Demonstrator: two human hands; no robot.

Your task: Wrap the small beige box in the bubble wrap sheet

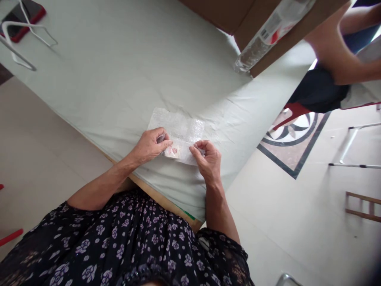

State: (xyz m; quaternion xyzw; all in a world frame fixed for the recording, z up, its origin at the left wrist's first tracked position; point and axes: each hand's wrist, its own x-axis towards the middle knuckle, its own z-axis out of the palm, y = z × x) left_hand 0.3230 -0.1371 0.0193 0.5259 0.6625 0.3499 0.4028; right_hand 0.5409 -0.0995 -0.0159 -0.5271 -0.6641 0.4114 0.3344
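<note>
A sheet of clear bubble wrap lies on the pale green cloth near the table's front corner. On its lower left part sits a small flat whitish packet with reddish print. My left hand is closed at the wrap's left side, thumb and fingers pinching its edge beside the packet. At the right side, my right hand pinches the wrap's lower edge between thumb and fingers. Both hands partly cover the wrap.
A brown cardboard box and a clear plastic package with a red label stand at the back right. Far left, a white wire stand is beside a red-cased phone. Another person's arm is at the right.
</note>
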